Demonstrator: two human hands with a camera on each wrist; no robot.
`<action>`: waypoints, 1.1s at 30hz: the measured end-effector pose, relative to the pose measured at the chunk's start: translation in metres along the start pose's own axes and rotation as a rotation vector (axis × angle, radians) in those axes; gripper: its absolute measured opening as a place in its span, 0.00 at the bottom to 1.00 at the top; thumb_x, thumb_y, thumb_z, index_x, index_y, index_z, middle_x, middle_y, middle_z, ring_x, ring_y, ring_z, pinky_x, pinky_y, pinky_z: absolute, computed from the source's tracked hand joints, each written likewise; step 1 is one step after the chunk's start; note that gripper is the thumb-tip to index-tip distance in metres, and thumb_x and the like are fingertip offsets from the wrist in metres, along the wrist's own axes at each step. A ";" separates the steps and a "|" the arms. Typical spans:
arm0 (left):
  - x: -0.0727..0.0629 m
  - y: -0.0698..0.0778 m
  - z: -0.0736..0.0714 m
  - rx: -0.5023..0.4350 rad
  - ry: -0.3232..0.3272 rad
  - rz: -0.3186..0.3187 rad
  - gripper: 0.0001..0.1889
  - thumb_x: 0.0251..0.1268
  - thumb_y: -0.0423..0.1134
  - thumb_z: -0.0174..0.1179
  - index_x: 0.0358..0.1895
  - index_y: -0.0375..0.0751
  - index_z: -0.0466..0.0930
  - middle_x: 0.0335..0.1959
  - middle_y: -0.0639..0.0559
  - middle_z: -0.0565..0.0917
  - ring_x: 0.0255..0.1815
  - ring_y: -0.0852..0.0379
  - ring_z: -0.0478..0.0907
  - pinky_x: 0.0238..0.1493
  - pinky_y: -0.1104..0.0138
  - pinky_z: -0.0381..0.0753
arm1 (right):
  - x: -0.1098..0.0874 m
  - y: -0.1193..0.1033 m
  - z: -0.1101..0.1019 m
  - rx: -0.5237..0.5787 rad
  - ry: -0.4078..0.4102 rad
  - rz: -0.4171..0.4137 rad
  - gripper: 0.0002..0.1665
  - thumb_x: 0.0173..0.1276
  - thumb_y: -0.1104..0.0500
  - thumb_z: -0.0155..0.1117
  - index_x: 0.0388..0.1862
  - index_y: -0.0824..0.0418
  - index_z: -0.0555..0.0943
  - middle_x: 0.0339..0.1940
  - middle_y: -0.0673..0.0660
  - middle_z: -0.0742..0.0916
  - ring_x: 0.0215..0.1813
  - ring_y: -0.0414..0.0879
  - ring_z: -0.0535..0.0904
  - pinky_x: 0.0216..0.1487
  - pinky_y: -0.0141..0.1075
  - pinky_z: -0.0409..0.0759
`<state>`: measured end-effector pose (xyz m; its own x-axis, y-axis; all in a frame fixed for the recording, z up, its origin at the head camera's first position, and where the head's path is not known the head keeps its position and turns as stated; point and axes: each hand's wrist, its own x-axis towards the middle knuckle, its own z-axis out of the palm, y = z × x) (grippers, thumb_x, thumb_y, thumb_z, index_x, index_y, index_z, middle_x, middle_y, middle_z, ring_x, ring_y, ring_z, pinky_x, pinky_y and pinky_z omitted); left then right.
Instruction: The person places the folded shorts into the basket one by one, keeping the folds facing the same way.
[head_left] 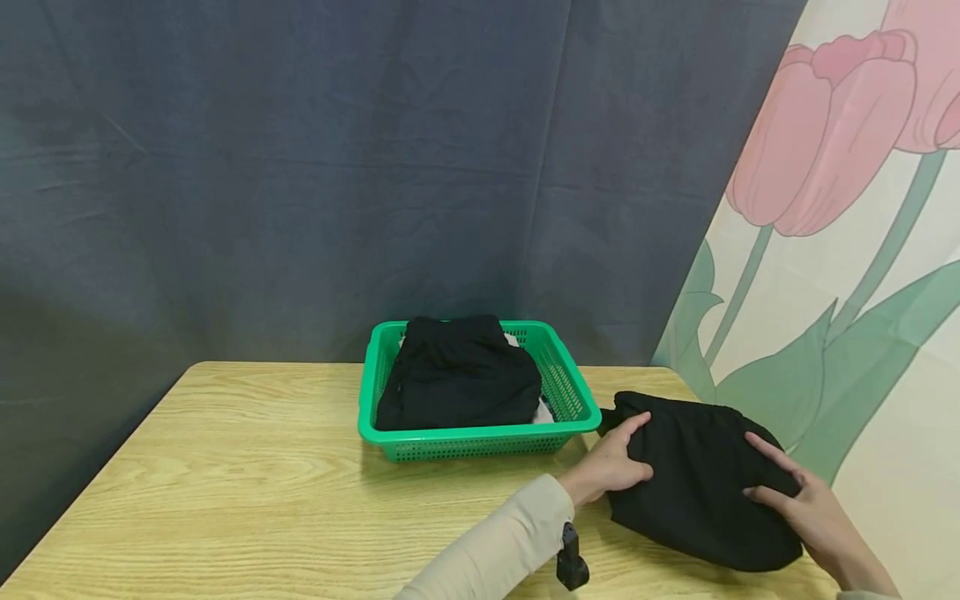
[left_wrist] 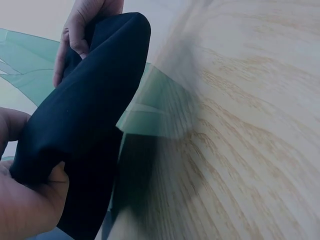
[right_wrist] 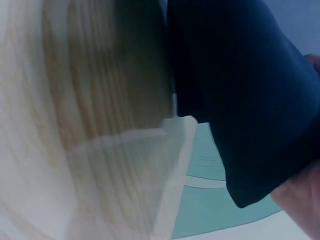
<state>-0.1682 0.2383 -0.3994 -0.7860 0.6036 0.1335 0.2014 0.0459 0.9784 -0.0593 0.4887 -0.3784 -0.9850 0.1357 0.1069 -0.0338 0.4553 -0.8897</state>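
Note:
A black folded cloth garment (head_left: 693, 483) is held at the table's right side, tilted and with its lower edge bowed. My left hand (head_left: 611, 462) grips its left side, thumb and fingers spread over the near face. On the opposite side my right hand (head_left: 813, 508) grips the right edge. From the left wrist, the garment (left_wrist: 85, 110) bends between the two hands, and the left thumb presses into a fold. The right wrist view shows the dark cloth (right_wrist: 250, 100) hanging beside the tabletop, most of the hand hidden behind it.
A green plastic basket (head_left: 450, 437) stands at the table's back middle, left of the hands. Another black folded garment (head_left: 457, 375) lies in it over paler cloth. The wooden table (head_left: 225, 483) meets a dark curtain behind and a tulip-patterned wall (head_left: 825, 333) at right.

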 end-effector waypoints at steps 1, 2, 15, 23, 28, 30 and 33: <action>0.000 0.001 0.000 -0.001 -0.001 0.003 0.43 0.52 0.22 0.63 0.71 0.60 0.65 0.68 0.60 0.67 0.65 0.59 0.65 0.57 0.63 0.69 | 0.000 -0.001 -0.001 0.003 0.000 -0.005 0.45 0.68 0.67 0.63 0.79 0.46 0.56 0.54 0.30 0.70 0.48 0.27 0.76 0.42 0.33 0.81; 0.000 0.002 0.000 -0.001 -0.002 0.009 0.43 0.52 0.22 0.63 0.71 0.61 0.65 0.68 0.60 0.67 0.65 0.59 0.65 0.57 0.64 0.69 | -0.001 -0.003 -0.002 0.012 -0.002 -0.014 0.45 0.68 0.67 0.62 0.79 0.46 0.55 0.54 0.30 0.71 0.49 0.27 0.76 0.42 0.33 0.81; -0.001 0.017 -0.001 -0.060 -0.020 0.045 0.45 0.51 0.20 0.65 0.71 0.64 0.65 0.68 0.62 0.66 0.63 0.62 0.65 0.53 0.67 0.70 | -0.011 -0.015 -0.004 0.143 0.004 -0.106 0.46 0.66 0.74 0.60 0.78 0.49 0.58 0.53 0.30 0.75 0.48 0.32 0.80 0.40 0.33 0.82; -0.001 0.025 -0.007 -0.077 -0.038 0.052 0.46 0.51 0.22 0.65 0.71 0.67 0.63 0.68 0.63 0.64 0.62 0.62 0.65 0.52 0.67 0.71 | -0.013 -0.027 -0.007 0.200 -0.003 -0.144 0.46 0.66 0.76 0.59 0.78 0.49 0.57 0.57 0.35 0.73 0.49 0.33 0.80 0.39 0.35 0.82; -0.002 0.031 -0.010 -0.048 -0.037 0.063 0.46 0.51 0.24 0.66 0.71 0.68 0.63 0.68 0.63 0.65 0.62 0.63 0.66 0.52 0.67 0.71 | -0.014 -0.033 -0.006 0.248 -0.014 -0.183 0.47 0.65 0.78 0.57 0.78 0.51 0.57 0.58 0.37 0.73 0.50 0.35 0.81 0.38 0.37 0.83; -0.003 0.034 -0.012 -0.045 -0.044 0.069 0.46 0.51 0.24 0.66 0.71 0.69 0.63 0.68 0.63 0.64 0.61 0.63 0.66 0.52 0.67 0.71 | -0.014 -0.035 -0.006 0.254 -0.012 -0.195 0.47 0.65 0.78 0.57 0.78 0.51 0.57 0.57 0.36 0.74 0.50 0.35 0.80 0.38 0.37 0.83; -0.004 0.038 -0.014 -0.053 -0.058 0.087 0.47 0.51 0.24 0.66 0.71 0.69 0.62 0.69 0.63 0.64 0.61 0.64 0.66 0.52 0.66 0.71 | -0.015 -0.040 -0.006 0.219 0.015 -0.203 0.47 0.65 0.78 0.58 0.78 0.51 0.58 0.56 0.35 0.75 0.50 0.33 0.80 0.37 0.35 0.83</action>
<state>-0.1659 0.2265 -0.3607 -0.7314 0.6485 0.2107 0.2354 -0.0498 0.9706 -0.0420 0.4739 -0.3412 -0.9518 0.0747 0.2974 -0.2672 0.2736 -0.9240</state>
